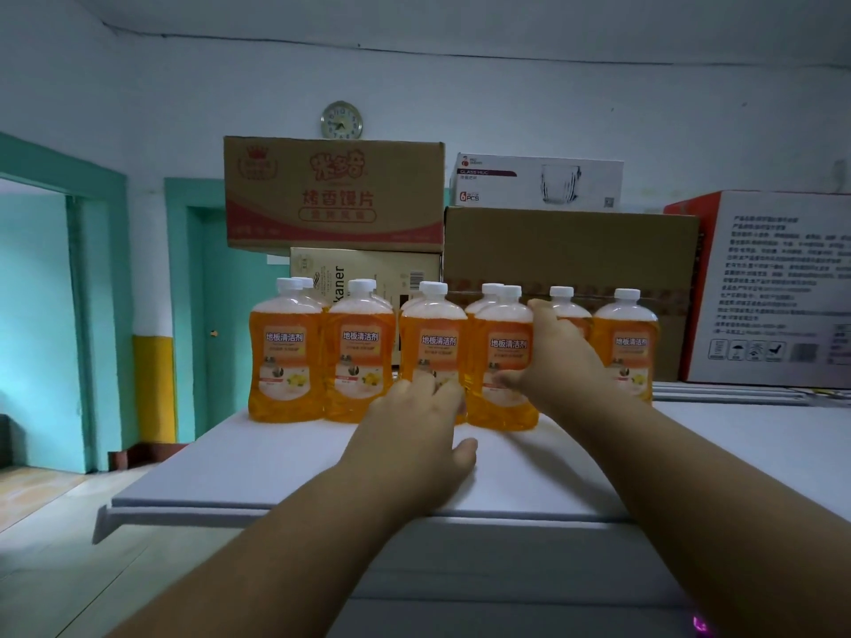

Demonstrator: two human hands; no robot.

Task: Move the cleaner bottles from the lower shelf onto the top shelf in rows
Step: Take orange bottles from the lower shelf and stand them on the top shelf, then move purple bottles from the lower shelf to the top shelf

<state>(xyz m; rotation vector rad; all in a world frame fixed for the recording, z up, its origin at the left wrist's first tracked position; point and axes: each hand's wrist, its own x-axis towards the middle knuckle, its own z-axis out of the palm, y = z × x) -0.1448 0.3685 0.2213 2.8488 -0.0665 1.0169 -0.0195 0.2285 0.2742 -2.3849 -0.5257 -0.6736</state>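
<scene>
**Orange cleaner bottles lined up on the top shelf**

The cleaner bottles (359,356) stand upright at mid-frame, caps up, labels facing the camera, in rows running left to right across the white top shelf (258,458). The right hand (559,356) wraps thumb and fingers round the fourth front bottle (499,361). The left hand (414,435) rests relaxed fingertips against the third bottle (433,347). Cardboard boxes (571,250) stand stacked close behind; a clock (341,120) hangs above.

Orange cleaner bottles (285,356) on the shelf all carry a label reading 地板清洁剂. Far behind them, the top cardboard carton (334,193) reads 烤香馍片. The pale box (368,274) under it shows "kaner". To the right, the white box (536,181) says "GLASS MUG" and "6 PCS".
</scene>
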